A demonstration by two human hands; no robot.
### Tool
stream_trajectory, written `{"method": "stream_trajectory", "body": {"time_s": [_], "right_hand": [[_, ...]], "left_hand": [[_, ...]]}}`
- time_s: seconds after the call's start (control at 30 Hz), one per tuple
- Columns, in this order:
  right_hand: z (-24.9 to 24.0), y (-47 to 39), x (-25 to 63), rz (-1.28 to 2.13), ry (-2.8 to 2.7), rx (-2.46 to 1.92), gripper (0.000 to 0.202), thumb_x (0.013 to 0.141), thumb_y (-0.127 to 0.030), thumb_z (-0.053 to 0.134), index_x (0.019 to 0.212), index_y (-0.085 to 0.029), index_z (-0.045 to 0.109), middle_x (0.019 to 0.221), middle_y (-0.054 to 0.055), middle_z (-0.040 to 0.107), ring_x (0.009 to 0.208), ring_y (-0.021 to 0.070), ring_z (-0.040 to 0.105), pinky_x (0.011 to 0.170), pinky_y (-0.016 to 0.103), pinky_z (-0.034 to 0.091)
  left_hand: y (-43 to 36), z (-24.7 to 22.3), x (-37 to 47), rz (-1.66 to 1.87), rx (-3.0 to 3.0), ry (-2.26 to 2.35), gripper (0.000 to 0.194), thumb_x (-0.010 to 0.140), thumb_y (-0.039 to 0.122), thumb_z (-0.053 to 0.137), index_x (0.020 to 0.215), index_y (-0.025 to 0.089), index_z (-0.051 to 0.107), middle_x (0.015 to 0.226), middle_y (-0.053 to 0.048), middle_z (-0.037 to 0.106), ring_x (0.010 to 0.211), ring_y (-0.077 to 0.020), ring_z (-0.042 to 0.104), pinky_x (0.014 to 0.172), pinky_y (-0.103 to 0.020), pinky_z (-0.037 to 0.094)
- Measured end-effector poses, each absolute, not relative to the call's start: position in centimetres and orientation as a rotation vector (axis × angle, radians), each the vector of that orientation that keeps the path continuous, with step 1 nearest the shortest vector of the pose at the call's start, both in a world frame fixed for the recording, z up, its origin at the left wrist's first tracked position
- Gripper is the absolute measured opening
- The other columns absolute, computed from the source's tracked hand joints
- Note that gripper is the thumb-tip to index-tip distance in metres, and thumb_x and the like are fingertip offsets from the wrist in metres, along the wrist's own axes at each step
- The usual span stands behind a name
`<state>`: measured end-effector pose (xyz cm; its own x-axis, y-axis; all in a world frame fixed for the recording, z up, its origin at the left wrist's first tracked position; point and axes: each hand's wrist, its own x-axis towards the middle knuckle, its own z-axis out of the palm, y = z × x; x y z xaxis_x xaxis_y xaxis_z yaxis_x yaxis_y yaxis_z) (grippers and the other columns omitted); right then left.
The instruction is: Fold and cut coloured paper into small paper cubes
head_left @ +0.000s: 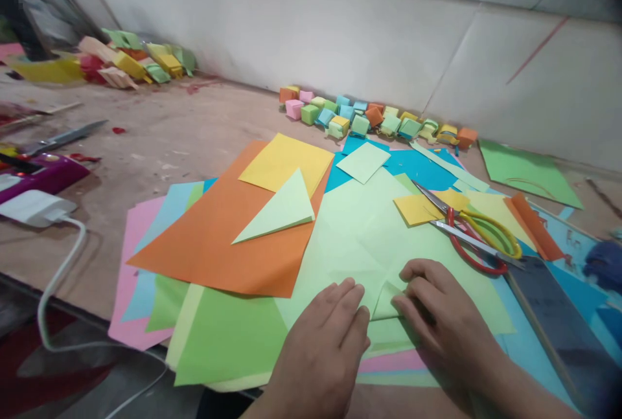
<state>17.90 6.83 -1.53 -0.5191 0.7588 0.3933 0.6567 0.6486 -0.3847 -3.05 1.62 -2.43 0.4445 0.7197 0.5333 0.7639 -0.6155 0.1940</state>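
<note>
A small folded piece of pale green paper (386, 302) lies at the front of a larger pale green sheet (335, 257). At its right end, my right hand (442, 318) has its fingers curled, thumb and fingertips closed on the paper's edge. My left hand (321, 348) rests flat just to the left, fingers stretched out and side by side, fingertips near the fold. Part of the folded piece is hidden by my right fingers. Farther left, a pale green folded triangle (282, 208) lies across an orange sheet (218, 237) and a yellow square (286, 160).
Scissors with red and yellow handles (473, 234) lie at the right, beside a dark flat phone-like object (558, 322). Several small folded paper pieces (359, 124) line the wall; another pile (136, 63) stands back left. A white charger (39, 206) trails its cable over the table's front edge.
</note>
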Motion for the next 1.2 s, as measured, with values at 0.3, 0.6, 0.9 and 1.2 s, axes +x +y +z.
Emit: {"method": "stream_trajectory", "body": {"time_s": [0.3,0.6,0.9,1.2], "right_hand": [[-1.7,6.5,17.4,0.229,-2.368,-1.184,0.02,0.093,-0.012,0.048,0.076,-0.02,0.041,0.092,0.008,0.048,0.082,0.0187,0.05,0.069,0.033,0.046],[-1.6,6.6,16.8,0.267,-2.347,-1.238,0.023,0.094,-0.012,0.045,0.073,-0.02,0.039,0.086,0.005,0.044,0.077,0.0169,0.044,0.065,0.032,0.043],[-1.5,6.6,16.5,0.245,-2.352,-1.222,0.026,0.093,-0.01,0.044,0.07,-0.02,0.036,0.083,0.004,0.043,0.074,0.0157,0.042,0.062,0.03,0.04],[-2.0,6.6,16.9,0.183,-2.342,-1.254,0.021,0.093,-0.015,0.049,0.077,-0.022,0.037,0.089,0.006,0.048,0.079,0.0182,0.047,0.066,0.032,0.044]], "left_hand": [[1.8,-2.7,-2.6,-1.027,-2.58,-1.422,0.021,0.089,0.007,0.047,0.088,0.01,0.067,0.102,-0.016,0.072,0.098,-0.0296,0.069,0.08,-0.043,0.061],[2.3,-1.7,-1.9,-1.004,-2.56,-1.542,0.022,0.09,0.011,0.048,0.074,0.013,0.063,0.085,-0.012,0.068,0.078,-0.0252,0.065,0.063,-0.039,0.057],[3.6,-0.8,0.3,-0.498,-2.528,-1.766,0.017,0.079,0.014,0.065,0.066,0.019,0.056,0.066,-0.003,0.053,0.064,-0.0231,0.052,0.052,-0.037,0.047],[3.0,-1.1,0.4,-0.742,-2.508,-1.851,0.015,0.078,0.007,0.061,0.075,0.02,0.056,0.074,-0.002,0.053,0.066,-0.0194,0.047,0.055,-0.031,0.038]]}}
